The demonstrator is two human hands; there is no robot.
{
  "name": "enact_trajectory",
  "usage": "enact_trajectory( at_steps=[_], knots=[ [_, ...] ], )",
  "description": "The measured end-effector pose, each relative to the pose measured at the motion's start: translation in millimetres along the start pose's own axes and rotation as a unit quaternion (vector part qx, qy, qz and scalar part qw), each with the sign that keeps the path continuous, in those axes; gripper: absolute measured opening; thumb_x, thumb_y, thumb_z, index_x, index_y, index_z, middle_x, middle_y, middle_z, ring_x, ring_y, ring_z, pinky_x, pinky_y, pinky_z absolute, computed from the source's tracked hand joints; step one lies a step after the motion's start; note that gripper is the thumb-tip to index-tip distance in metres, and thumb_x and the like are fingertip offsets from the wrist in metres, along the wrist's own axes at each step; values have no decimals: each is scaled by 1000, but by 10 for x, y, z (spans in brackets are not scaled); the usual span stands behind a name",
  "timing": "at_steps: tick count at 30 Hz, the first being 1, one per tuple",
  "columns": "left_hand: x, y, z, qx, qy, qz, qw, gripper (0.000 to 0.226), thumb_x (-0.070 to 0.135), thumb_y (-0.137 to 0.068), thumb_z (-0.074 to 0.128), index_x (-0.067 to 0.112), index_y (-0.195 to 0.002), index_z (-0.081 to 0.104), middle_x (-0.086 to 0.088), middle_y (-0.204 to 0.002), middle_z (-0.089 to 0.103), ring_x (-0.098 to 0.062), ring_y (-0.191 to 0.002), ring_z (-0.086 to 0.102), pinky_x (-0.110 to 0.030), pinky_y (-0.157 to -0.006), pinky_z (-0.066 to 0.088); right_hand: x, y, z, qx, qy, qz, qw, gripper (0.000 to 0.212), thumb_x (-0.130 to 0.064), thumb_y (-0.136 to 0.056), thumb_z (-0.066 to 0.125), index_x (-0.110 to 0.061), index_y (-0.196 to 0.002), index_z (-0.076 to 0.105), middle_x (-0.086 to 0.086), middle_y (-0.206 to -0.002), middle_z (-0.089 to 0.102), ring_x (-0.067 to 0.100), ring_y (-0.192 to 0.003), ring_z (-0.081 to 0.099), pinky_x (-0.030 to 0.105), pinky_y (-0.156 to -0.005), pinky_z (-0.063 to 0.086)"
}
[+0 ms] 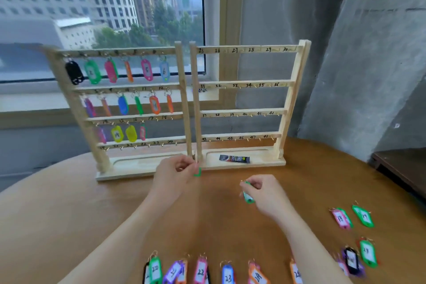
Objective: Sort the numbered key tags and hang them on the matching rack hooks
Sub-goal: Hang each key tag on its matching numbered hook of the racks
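Note:
Two wooden racks stand side by side at the back of the table. The left rack [184, 99] carries coloured tags on its top three rows; the right rack [289, 97], numbered 25 to 48, has bare hooks. My left hand [175, 174] is in front of the racks' bases, fingers curled round a small green tag [197, 172]. My right hand [262, 193] pinches another green tag [248, 197] by its ring, a little above the table. Loose numbered tags lie along the near edge, among them 20 [155, 268], 22 [200, 272] and 23 [227, 275]. Tags 18 [340, 218] and 19 [363, 216] lie at the right.
A small dark packet [234, 158] lies in the right rack's base tray. More tags sit in a heap at the far right [359, 257]. The round wooden table [69, 203] stands below a window; a concrete wall and a dark shelf [401, 168] close the right side.

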State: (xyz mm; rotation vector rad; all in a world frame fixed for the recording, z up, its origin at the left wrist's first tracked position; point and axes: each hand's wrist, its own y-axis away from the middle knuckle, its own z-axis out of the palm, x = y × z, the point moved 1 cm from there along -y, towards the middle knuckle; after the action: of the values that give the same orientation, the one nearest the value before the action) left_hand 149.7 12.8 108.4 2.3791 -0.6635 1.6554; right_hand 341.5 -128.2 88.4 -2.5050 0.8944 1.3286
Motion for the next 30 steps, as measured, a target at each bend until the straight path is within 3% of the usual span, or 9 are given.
enact_trajectory(
  at_steps=[2, 5, 9, 14, 18, 22, 26, 30],
  knots=[
    [-44, -68, -262, 33, -22, 3, 999, 24, 15, -91, 70, 30, -72, 71, 1, -76, 74, -23, -71, 63, -37, -68, 47, -253, -24, 198, -6, -54, -30, 998, 31, -31, -99, 65, -19, -73, 77, -14, -67, 72, -6, -61, 60, 9, -52, 38],
    [-34, -172, -599, 72, -61, 26, 995, 21, 19, -93, 68, 29, -75, 70, 6, -76, 73, -16, -73, 62, -30, -66, 44, -539, -77, 450, -18, -87, -51, 995, 35, -28, -102, 59, -10, -79, 78, -6, -71, 74, -8, -48, 52, 10, -48, 35],
    [90, -365, -945, 118, -97, 48, 987, 14, 21, -96, 65, 24, -84, 71, 9, -78, 71, -5, -71, 58, -20, -63, 42, -875, -172, 667, -52, -120, -61, 990, 38, -24, -108, 47, -6, -89, 75, 0, -79, 77, -3, -52, 59, 6, -52, 41],
    [247, -617, -1130, 140, -89, 70, 984, 17, 18, -98, 62, 18, -83, 70, 6, -71, 70, 1, -59, 55, -12, -57, 40, -1253, -337, 799, -74, -172, -107, 977, 38, -22, -110, 42, 1, -91, 65, 10, -77, 67, 11, -57, 59, 12, -53, 43],
    [237, -846, -1103, 137, -111, 53, 983, 17, 23, -97, 61, 25, -83, 70, 6, -72, 71, -12, -59, 60, -31, -64, 51, -1533, -483, 834, -73, -180, -131, 972, 35, -30, -109, 44, -8, -87, 60, 11, -72, 63, 12, -56, 62, 14, -49, 41],
    [217, -995, -1059, 123, -139, 38, 982, 17, 25, -99, 59, 27, -85, 69, 8, -71, 72, -11, -57, 61, -32, -64, 54, -1708, -657, 896, -68, -159, -130, 976, 37, -32, -109, 40, -6, -99, 63, 12, -74, 68, 8, -55, 62, 14, -49, 40],
    [174, -1044, -1041, 135, -188, 30, 972, 16, 30, -99, 59, 27, -88, 71, 8, -70, 72, -15, -70, 67, -37, -70, 57, -1794, -782, 969, -75, -172, -117, 975, 37, -24, -109, 38, 3, -96, 60, 12, -78, 67, 16, -58, 61, 13, -46, 41],
    [109, -1048, -1042, 133, -232, 20, 963, 16, 34, -96, 61, 28, -86, 73, 9, -70, 71, -12, -69, 67, -35, -70, 57, -1830, -873, 1055, -63, -148, -127, 979, 36, -23, -108, 39, 3, -100, 63, 16, -86, 72, 13, -58, 63, 17, -48, 43]
  ],
)
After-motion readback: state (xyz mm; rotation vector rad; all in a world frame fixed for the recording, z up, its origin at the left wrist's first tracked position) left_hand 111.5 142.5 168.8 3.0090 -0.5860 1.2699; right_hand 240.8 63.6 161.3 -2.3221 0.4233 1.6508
